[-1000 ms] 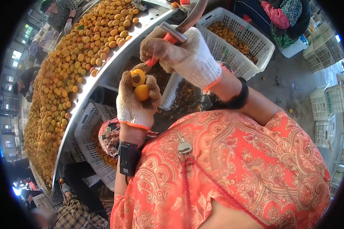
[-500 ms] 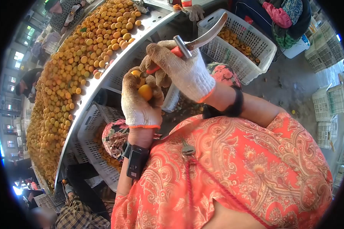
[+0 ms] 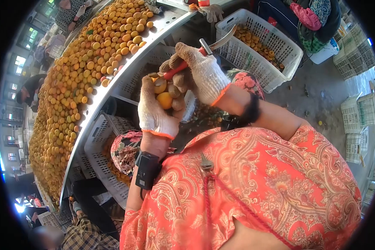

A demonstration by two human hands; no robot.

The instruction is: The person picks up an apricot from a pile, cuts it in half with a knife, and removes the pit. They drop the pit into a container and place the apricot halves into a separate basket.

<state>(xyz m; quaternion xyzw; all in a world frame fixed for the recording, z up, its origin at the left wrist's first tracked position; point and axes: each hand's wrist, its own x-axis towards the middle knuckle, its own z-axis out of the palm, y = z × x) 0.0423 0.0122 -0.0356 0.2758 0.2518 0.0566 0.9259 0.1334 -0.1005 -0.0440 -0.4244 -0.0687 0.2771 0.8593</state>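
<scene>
My left hand (image 3: pixel 154 110), in a white-and-brown work glove, is closed around two orange apricots. The lower apricot (image 3: pixel 165 100) looks whole. The upper apricot (image 3: pixel 159 86) sits between the thumb and fingers, with the tool's end against it. My right hand (image 3: pixel 200 75), gloved the same way, grips the red handle of a curved knife (image 3: pixel 224 42). Its blade points up and away to the right, and a short metal cylinder crosses it near the handle. Glove fingers partly hide the handle's lower end and the fruit.
A long metal table (image 3: pixel 125 73) piled with apricots (image 3: pixel 71 83) curves along my left. White crates (image 3: pixel 275 62) of cut fruit stand ahead and below left (image 3: pixel 96 141). A grey glove (image 3: pixel 212 13) hangs at the table edge. Co-workers sit around; stacked crates (image 3: pixel 356 112) stand right.
Both hands have shifted slightly; the left moved right. The knife has turned, its blade now lower and seen more edge-on. The upper apricot shows more clearly at the tool's end.
</scene>
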